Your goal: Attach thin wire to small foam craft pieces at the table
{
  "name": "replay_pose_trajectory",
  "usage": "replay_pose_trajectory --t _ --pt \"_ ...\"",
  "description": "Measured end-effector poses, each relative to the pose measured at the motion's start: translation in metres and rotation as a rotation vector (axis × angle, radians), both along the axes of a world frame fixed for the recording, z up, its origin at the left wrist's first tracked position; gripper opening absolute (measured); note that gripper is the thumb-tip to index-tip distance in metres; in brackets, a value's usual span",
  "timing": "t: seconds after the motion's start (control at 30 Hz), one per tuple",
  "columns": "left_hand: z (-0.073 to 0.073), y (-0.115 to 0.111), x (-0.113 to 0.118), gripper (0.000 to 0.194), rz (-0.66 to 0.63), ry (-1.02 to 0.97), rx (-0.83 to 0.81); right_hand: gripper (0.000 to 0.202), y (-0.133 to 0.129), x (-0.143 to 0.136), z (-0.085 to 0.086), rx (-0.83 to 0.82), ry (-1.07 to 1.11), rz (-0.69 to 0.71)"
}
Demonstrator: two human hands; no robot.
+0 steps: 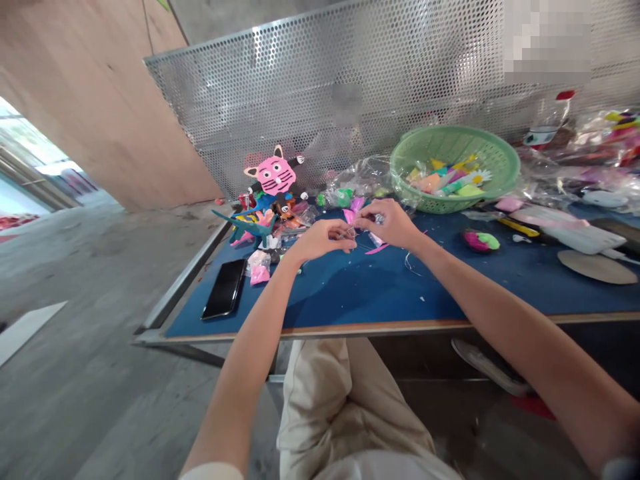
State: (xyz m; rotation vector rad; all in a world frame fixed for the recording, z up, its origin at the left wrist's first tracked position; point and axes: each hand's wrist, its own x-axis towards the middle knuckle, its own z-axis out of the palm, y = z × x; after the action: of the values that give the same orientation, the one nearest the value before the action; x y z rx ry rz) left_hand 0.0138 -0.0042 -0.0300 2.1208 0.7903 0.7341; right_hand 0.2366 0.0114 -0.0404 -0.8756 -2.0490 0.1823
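A: Right at the centre, left hand (325,240) and right hand (393,223) meet just above the bench (350,300), and there's a small clear thing (349,232) between their fingertips!

B: How are the fingers set?

A: Right: thumb and forefinger pinched together on it. Left: fingers curled, thumb underneath, closed on it too. Too tiny to say what it is.

B: And close around them?

A: A bright magenta piece (354,210) just behind the fingertips, a thin pink strip (377,249) beneath the right hand, loose white thread (411,267) lying beside the right wrist!

B: Out to the left?

A: A teal figure (250,227) in a crowded pile, a pink cat face (276,175) standing behind it, a small pink packet (259,268), then a dark phone (224,288) flat near the edge.

B: And on the right, a green basket (407,190) full of coloured pieces! In front, a magenta-and-green lump (480,241), a yellow-handled tool (519,227) beyond that.

A: Furthest back, a red-capped bottle (547,123), with a perforated metal screen (300,80) running behind the lot!
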Motion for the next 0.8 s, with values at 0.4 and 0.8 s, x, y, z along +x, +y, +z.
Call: replay_pose_trajectory --t 0.4,0.8 --pt "-0.010 0.004 0.007 0.016 0.227 0.182 0.433 0.022 0.003 -0.003 -0.004 0.006 -0.051 -0.012" --pt "-0.012 0.004 0.011 0.024 0.118 0.046 0.104 0.020 -0.001 -0.005 -0.008 0.130 -0.153 -0.072"
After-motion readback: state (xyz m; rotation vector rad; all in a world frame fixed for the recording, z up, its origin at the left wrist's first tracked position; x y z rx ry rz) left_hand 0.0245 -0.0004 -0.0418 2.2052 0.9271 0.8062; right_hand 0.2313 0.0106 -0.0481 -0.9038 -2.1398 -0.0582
